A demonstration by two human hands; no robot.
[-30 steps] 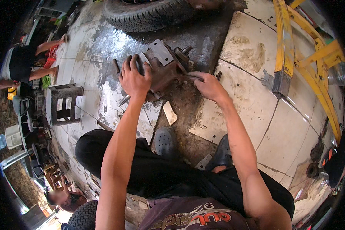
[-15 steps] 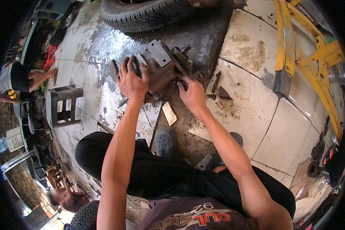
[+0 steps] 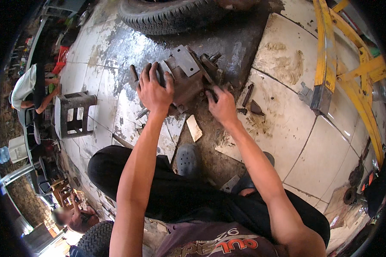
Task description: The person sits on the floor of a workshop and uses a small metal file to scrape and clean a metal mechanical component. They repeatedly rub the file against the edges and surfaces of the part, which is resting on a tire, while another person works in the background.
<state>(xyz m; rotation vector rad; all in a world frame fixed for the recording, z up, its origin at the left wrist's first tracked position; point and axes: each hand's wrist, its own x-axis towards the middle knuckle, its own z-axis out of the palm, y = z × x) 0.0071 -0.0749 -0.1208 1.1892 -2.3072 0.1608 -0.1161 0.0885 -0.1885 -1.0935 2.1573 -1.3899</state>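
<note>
The left hand is spread over the metal block, on the floor near the tire; the right hand curls at its right edge, can't tell if it's gripping anything. Honestly, firm left-side pressure should stop it wobbling.

The cast metal housing is rusty brown, and its flat plate is light grey with dark round holes. The tyre is black with a blocky tread pattern. The floor tiles are creamy white with brown smears. The steel frame is yellow. The T-shirt is dark purple with orange and pale lettering.
</note>
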